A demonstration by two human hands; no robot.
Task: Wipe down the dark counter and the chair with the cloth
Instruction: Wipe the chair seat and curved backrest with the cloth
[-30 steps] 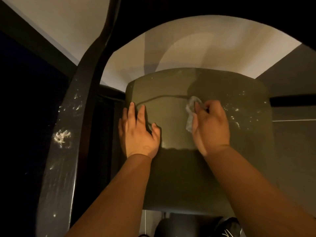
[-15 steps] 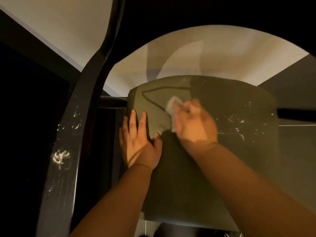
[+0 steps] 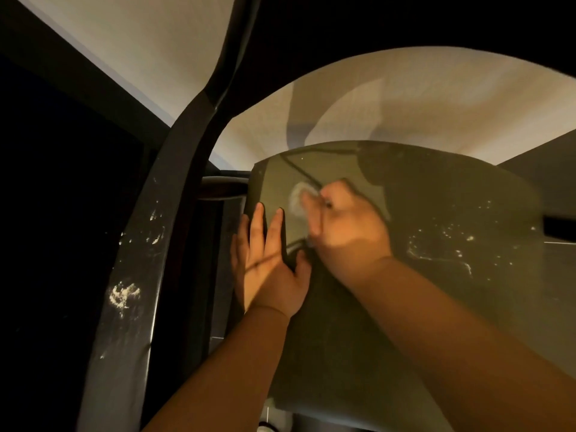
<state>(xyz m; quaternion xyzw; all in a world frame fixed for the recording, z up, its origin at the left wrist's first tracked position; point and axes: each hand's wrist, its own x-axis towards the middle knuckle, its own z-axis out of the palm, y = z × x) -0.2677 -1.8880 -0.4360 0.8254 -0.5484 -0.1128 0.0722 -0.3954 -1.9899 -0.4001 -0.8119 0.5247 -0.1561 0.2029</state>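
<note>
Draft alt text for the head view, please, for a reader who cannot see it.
The right hand grips a pale cloth against a dark seat, while the left hand lies flat on its left edge. White specks dot the seat's right side and the curved rail at left.

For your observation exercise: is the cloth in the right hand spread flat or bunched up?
Bunched up. The cloth shows as a small, blurred pale wad gripped by the right hand.

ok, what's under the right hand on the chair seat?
The right hand grips a pale cloth; only its edge shows past the fingertips. The rest, and the chair seat beneath, are hidden by the hand.
</note>
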